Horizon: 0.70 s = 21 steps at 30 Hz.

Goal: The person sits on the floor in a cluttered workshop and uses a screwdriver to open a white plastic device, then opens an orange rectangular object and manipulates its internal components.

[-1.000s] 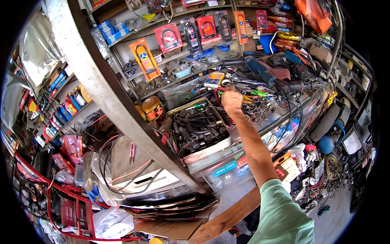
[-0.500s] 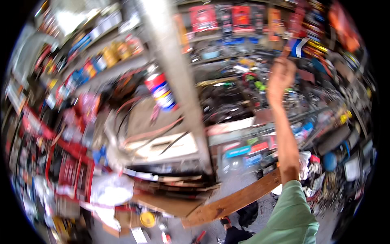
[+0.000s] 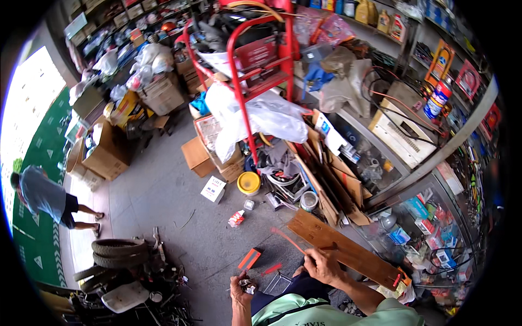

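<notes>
Low in front of my body, my right hand (image 3: pixel 324 266) is closed round one end of a thin reddish strip (image 3: pixel 288 239). The strip is long, slightly curved and blurred, so its exact kind does not show. To the left, my left hand (image 3: pixel 241 288) is closed on a small dark and silvery part (image 3: pixel 248 286), mostly covered by the fingers. Just beyond the left hand is an orange and black block (image 3: pixel 249 259). A brown wooden board (image 3: pixel 342 247) lies slantwise beyond and to the right of my right hand.
A glass display case (image 3: pixel 435 228) stands at right, with flattened cardboard (image 3: pixel 331 174) beside it. Ahead are a red metal frame (image 3: pixel 242 81) and a yellow-lidded bucket (image 3: pixel 249 183). Stacked tyres (image 3: pixel 119 252) sit at lower left. Another person (image 3: pixel 46 195) walks at far left.
The view has swung left. My right hand, earlier raised at the crowded tool shelves, is now low before my body with the reddish strip. My left hand has come into view.
</notes>
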Motion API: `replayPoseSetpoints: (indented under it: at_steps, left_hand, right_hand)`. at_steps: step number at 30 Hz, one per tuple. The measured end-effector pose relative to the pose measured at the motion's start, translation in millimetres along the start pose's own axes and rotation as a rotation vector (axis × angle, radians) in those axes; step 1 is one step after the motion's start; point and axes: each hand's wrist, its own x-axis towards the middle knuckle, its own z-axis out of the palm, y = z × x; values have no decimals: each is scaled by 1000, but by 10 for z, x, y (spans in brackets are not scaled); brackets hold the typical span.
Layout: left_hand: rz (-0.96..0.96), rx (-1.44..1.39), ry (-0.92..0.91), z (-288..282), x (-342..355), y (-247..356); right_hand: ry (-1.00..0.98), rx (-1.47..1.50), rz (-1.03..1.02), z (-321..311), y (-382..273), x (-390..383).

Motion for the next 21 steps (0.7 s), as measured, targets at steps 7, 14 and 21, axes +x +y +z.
replayPoseSetpoints:
  at_steps: [7,14,21]
  left_hand:
    - [165,-400,34,-545,-449,1210]
    - [411,-676,208,-1701,-629,1918]
    - [446,-592,314,-2065,189,2142]
  right_hand:
    - [-527,-103,-122,1537,-904,97]
    - [-761,-202,-153,2614,-1012,691]
    - [-956,-371,-231,3722,109,837]
